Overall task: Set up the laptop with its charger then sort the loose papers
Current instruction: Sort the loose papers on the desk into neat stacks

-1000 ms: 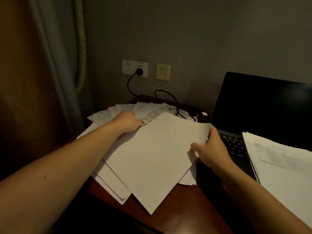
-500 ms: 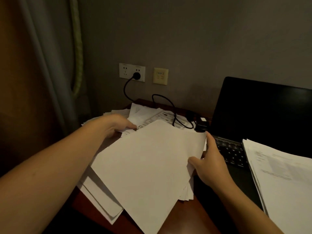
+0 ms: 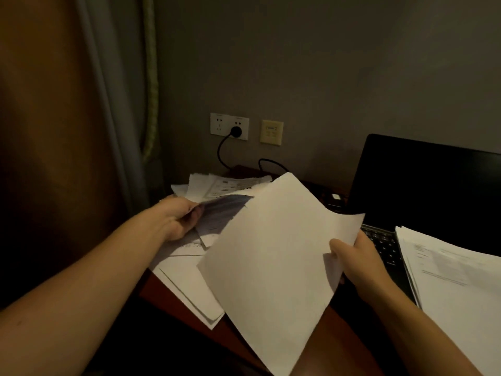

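- One grey curtain (image 3: 116, 131) hangs at the far left, beside the dark wall.
- Left hand (image 3: 179, 218): its fingers are curled together round the near edge of a printed sheet (image 3: 225, 211), which is raised off the pile below it.
- Loose papers (image 3: 189, 280): an untidy pile on the left part of the reddish desk (image 3: 325, 348), lying under and around the left hand.
- Wall socket (image 3: 229, 126): a white double plate above the pile, with a black plug (image 3: 236, 130) in its right outlet. The charger cable (image 3: 221, 150) drops from the plug and passes behind the papers.
- Yellowish wall plate (image 3: 271, 132): just right of the socket.
- Blank sheet (image 3: 273, 267): large and white, held tilted at centre and covering part of the pile.
- Right hand (image 3: 357, 264): it pinches the blank sheet's right edge, thumb pressed on the upper face and the other fingers hidden beneath.
- Laptop (image 3: 423, 180): open on the right of the desk with a dark screen. Part of the keyboard shows beside the right hand. Whether the cable reaches its port cannot be told.
- Second paper stack (image 3: 455, 272): lies on the laptop's deck at the far right.
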{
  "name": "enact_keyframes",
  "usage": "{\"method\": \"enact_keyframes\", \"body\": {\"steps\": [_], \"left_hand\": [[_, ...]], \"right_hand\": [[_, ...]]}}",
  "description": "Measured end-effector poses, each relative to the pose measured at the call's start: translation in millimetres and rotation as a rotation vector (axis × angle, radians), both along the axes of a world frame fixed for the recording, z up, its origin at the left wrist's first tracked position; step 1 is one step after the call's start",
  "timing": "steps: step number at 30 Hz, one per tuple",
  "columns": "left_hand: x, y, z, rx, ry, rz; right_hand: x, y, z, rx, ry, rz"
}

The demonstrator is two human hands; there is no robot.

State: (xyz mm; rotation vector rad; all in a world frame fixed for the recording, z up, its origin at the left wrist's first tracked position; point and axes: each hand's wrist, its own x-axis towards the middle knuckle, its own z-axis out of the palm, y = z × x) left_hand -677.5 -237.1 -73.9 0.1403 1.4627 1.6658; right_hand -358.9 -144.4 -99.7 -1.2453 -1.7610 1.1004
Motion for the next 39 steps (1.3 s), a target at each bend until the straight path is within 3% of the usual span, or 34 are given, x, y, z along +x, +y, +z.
{"method": "enact_keyframes", "body": {"steps": [4, 11, 14, 18, 20, 26, 31, 36, 39], "left_hand": [[14, -1, 0, 0.006, -0.025, -0.015], [25, -1, -5, 0.152, -0.24, 0.013], [29, -3, -5, 0.153, -0.25, -0.011], [42, -3, -2, 0.031, 0.045, -0.126], [48, -4, -2, -0.059, 0.234, -0.206], [55, -4, -13, -0.254, 0.572, -0.382], [66, -8, -8, -0.303, 0.821, -0.565], [70, -14, -2, -0.31, 0.919, -0.816], [70, -14, 1, -0.391, 1.123, -0.702]], "right_hand": [[6, -2, 5, -0.054, -0.115, -0.005], [12, -1, 14, -0.171, -0.167, -0.045], [16, 2, 16, -0.187, -0.173, -0.056], [17, 3, 17, -0.21, -0.092, -0.042], [16, 3, 16, -0.252, 0.003, -0.04], [9, 6, 12, -0.472, 0.352, -0.021], [4, 0, 6, -0.413, 0.249, 0.159], [2, -1, 1, -0.332, 0.175, 0.12], [3, 3, 1, -0.31, 0.161, 0.061]]}}
